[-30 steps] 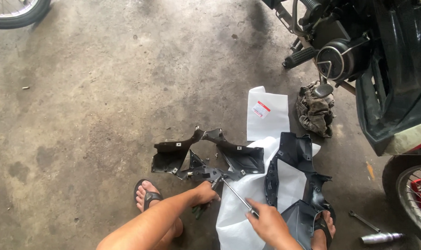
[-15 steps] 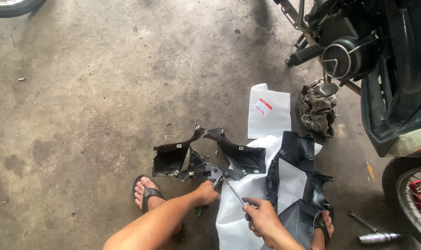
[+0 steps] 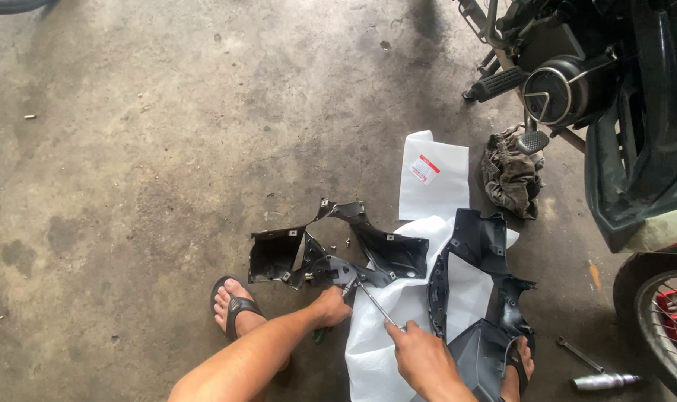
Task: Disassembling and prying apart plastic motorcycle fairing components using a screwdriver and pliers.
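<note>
Work looked mid-way: the black plastic fairing panel lay on the concrete floor, already off the motorcycle, and a couple of small loose screws sat by it. The right hand was clamped on a screwdriver, shaft angled toward 11 o'clock, tip at a mount on the panel's near edge. The left hand pressed on that same edge, fingers curled (whether it truly gripped anything could not be told). How many fasteners were left was not visible. The panel looked dusty, angular, with ribbed inner faces and cutouts. At its 3 o'clock a second black panel rested on white wrapping.
</note>
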